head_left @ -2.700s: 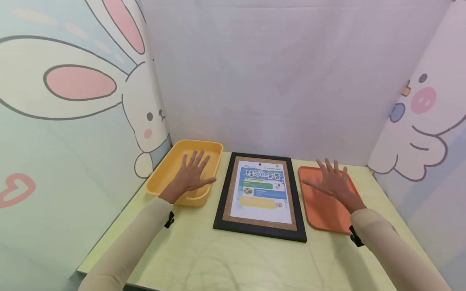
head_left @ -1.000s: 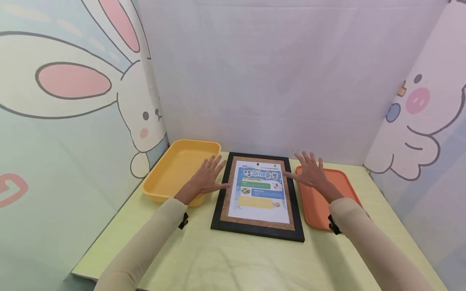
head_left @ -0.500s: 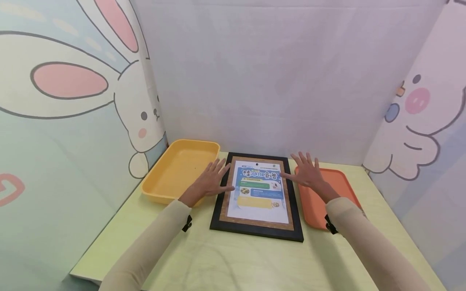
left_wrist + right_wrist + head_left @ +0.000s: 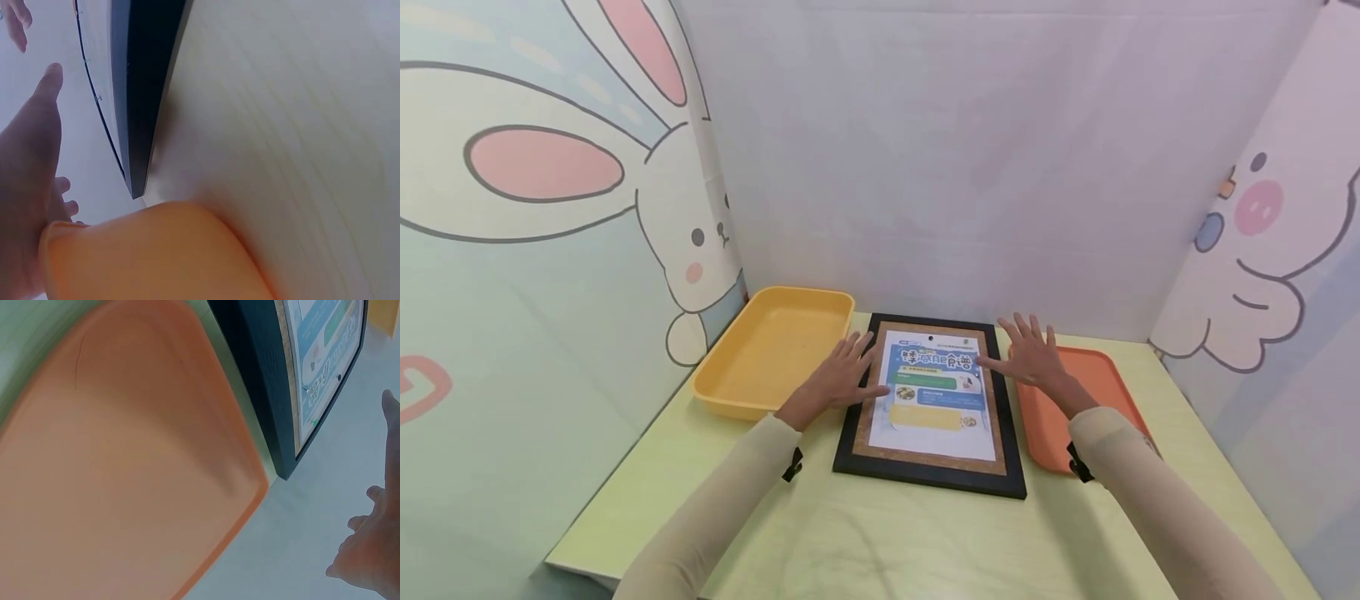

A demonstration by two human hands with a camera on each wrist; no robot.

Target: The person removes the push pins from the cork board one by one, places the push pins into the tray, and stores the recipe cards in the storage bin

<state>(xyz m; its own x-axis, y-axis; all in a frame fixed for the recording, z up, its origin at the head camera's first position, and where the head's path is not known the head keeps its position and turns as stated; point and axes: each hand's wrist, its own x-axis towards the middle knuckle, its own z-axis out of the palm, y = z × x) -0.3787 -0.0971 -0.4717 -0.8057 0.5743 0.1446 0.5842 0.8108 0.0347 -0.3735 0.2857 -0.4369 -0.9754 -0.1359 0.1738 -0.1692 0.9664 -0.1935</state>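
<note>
A black-framed cork board (image 4: pixel 928 483) lies flat on the table with a printed poster (image 4: pixel 934 400) on it, a dark pin near the poster's top edge. My left hand (image 4: pixel 838 375) is spread above the board's left border and the right side of the yellow tray (image 4: pixel 775 346); its thumb points over the poster. My right hand (image 4: pixel 1033 358), also spread, hovers over the board's right border and the orange tray (image 4: pixel 1060 425). Both hands hold nothing. In the right wrist view the orange tray (image 4: pixel 125 487) fills much of the frame, with fingers (image 4: pixel 369 556) at the right.
The pale yellow table (image 4: pixel 925 542) ends at a left front edge. A plain white cloth (image 4: pixel 940 167) rises behind it. Cartoon-printed panels stand on both sides, a rabbit (image 4: pixel 681 225) at left and a pig (image 4: pixel 1247 267) at right.
Both hands have moved inward, the left from over the yellow tray toward the board, the right from over the orange tray toward the board's edge. Board and trays stay in place.
</note>
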